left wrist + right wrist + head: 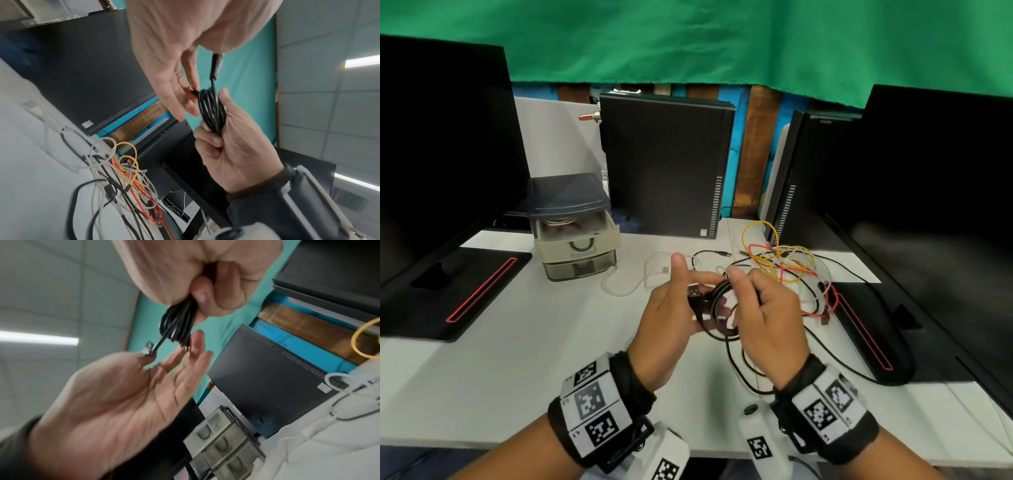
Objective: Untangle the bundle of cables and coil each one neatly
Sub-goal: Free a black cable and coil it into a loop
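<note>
- One black cable [717,308] sits nearly coiled between us: our right hand [767,322] clenches its loops, our left hand [671,315] rests open beside its plug.
- Several cables remain as a tangled bundle [787,267] on the counter [517,377].

We are in an office or computer workroom: dark monitors [438,137] stand at both sides of a white tabletop [500,370], two black desktop towers [664,164] behind, a small plastic drawer unit [573,226], a panelled ceiling with strip lights [362,62].
</note>
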A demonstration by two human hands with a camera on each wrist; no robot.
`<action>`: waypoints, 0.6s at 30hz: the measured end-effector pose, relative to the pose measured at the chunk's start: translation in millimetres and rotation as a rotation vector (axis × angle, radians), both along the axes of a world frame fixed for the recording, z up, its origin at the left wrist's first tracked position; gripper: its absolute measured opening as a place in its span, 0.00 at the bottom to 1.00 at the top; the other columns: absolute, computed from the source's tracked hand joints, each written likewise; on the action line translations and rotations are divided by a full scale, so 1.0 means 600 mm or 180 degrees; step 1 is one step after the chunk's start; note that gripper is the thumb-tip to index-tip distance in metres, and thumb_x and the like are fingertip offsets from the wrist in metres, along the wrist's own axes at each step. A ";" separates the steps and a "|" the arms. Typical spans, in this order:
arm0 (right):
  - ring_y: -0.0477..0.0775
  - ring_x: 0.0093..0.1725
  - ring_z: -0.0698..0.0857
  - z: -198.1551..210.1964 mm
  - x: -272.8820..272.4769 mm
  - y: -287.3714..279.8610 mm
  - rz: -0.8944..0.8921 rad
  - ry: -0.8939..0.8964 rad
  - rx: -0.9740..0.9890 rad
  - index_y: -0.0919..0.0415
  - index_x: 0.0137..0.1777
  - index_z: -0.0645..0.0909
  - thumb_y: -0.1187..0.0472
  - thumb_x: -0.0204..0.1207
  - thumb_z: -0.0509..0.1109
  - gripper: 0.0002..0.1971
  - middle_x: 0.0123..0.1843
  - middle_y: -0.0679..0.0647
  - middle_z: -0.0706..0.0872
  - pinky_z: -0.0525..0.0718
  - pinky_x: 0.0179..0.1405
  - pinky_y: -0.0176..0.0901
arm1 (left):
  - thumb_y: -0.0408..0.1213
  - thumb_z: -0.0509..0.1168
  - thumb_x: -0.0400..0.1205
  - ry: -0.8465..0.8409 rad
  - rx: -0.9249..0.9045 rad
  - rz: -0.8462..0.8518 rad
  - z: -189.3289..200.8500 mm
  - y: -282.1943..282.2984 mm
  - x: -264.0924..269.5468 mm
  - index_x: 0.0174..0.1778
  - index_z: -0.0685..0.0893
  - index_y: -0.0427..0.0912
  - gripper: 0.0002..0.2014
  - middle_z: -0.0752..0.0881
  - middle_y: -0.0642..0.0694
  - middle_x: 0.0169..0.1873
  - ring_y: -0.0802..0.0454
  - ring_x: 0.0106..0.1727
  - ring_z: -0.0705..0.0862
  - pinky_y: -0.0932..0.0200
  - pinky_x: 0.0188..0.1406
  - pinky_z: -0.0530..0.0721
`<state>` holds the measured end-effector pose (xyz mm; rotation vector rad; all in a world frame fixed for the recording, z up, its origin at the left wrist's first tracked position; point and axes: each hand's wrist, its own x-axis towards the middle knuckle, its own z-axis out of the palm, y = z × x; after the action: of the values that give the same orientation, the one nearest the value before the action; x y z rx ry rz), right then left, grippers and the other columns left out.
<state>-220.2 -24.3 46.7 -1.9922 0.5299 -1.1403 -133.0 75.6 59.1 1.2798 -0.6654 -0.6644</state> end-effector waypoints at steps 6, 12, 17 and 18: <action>0.50 0.22 0.72 0.019 -0.007 -0.028 -0.0244 -0.0511 0.0490 0.77 0.30 0.74 0.50 0.86 0.61 0.31 0.22 0.66 0.75 0.72 0.25 0.31 | 0.66 0.45 0.83 0.0831 -0.0013 -0.0158 0.000 0.001 -0.003 0.62 0.84 0.42 0.35 0.92 0.39 0.53 0.38 0.51 0.92 0.43 0.46 0.91; 0.49 0.23 0.70 0.017 -0.008 -0.050 -0.0528 -0.0513 0.0643 0.79 0.31 0.72 0.49 0.87 0.61 0.32 0.27 0.75 0.75 0.70 0.23 0.33 | 0.44 0.52 0.90 0.2116 0.0543 -0.0648 -0.016 0.010 0.013 0.64 0.81 0.39 0.17 0.92 0.43 0.55 0.43 0.45 0.93 0.55 0.33 0.89; 0.51 0.23 0.68 0.022 -0.012 -0.064 -0.0551 -0.0605 0.0741 0.81 0.31 0.71 0.53 0.88 0.60 0.31 0.27 0.79 0.71 0.68 0.21 0.30 | 0.35 0.61 0.87 0.1710 0.0253 -0.0912 -0.014 0.002 0.009 0.70 0.79 0.37 0.16 0.91 0.42 0.59 0.46 0.47 0.92 0.58 0.41 0.90; 0.51 0.23 0.68 0.022 -0.012 -0.065 -0.0537 -0.0603 0.0728 0.81 0.31 0.72 0.53 0.88 0.60 0.31 0.27 0.78 0.71 0.68 0.21 0.30 | 0.38 0.63 0.85 0.1637 0.0132 -0.0909 -0.014 0.000 0.010 0.70 0.80 0.37 0.17 0.90 0.42 0.60 0.46 0.48 0.92 0.58 0.42 0.90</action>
<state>-227.5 -63.1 59.9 -1.6497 0.7056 -1.2936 -127.2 75.4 51.0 0.9975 -0.4089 -1.1972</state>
